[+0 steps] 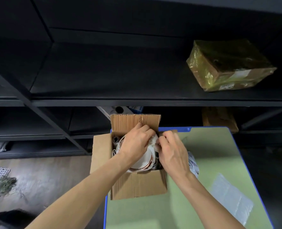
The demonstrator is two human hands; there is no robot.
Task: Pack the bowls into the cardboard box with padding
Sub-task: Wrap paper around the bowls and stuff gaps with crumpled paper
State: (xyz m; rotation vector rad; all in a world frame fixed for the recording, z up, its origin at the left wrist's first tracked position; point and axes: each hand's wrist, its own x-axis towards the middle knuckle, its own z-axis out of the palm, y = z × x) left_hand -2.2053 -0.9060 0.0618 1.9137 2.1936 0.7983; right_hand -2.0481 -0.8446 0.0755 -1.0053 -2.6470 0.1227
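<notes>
My left hand [136,142] and right hand [173,151] are over the open cardboard box [137,184] on the bench [203,162]. Their fingers [145,129] curl, pinching white padding paper [153,143] above a copper-rimmed bowl [142,164].

Brown cardboard box [137,184], white copper-rimmed bowls [143,164], green blue-edged table [211,159].

This looks like a storeroom or packing area. Dark metal shelves [137,100] fill the upper frame, with a taped parcel [227,66] at upper right and another carton [219,119] below it. A bare concrete floor [46,179] shows at lower left, and bubble wrap [231,197] lies on the green surface [203,154] at lower right.
</notes>
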